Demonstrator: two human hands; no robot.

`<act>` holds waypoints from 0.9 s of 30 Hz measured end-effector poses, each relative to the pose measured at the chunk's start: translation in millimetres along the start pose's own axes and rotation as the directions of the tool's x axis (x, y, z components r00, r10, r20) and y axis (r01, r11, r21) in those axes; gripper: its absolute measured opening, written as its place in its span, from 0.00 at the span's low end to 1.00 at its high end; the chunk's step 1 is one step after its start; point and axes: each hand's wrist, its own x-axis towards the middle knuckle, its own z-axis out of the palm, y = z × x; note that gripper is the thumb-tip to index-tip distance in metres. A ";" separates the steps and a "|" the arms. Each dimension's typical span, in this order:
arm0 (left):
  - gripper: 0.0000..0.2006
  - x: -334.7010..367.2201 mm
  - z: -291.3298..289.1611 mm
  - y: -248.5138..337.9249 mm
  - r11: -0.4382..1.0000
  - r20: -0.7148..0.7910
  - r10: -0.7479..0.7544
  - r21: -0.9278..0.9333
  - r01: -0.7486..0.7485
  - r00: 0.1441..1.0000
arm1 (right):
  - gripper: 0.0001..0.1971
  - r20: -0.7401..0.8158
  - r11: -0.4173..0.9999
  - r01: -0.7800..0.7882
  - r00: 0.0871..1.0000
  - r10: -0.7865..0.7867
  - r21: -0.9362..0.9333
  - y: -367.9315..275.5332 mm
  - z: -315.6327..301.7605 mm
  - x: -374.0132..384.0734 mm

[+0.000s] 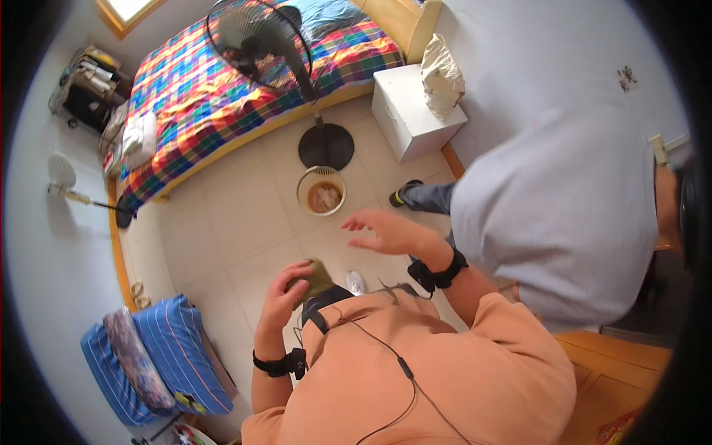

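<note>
Curling left hand (277,302) fingers over the left edge of an olive-green item (319,276), apparently pinching thumb against fingers there, though not showing the far side well enough to confirm. Spreading right hand (390,232) fingers loosely, thumb apart, gripping nothing, hovering to the near right of the slatted wastebasket (320,176). Holding the green item on the basket's near side, well apart from its rim. Looking light, soft and matt, so probably folding rather than cracking and not likely slipping; exact kind staying unclear. Judging best hold: a broad pinch across the thick left edge, with spare fingers supporting underneath against sagging. Noting farther out: a round black fan base (326,147) just beyond the basket, a checked bed (194,89) beyond and left, a white cabinet (409,126) beyond and right, a person in a grey shirt (556,215) standing right of the basket, a blue striped bundle (178,345) lying near left of it.
</note>
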 end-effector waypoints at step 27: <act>0.08 676.2 135.9 45.8 0.912 -0.281 -0.397 -0.229 0.341 0.874 | 0.17 -0.743 0.466 -0.863 0.179 0.644 0.196 240.0 -300.8 -159.7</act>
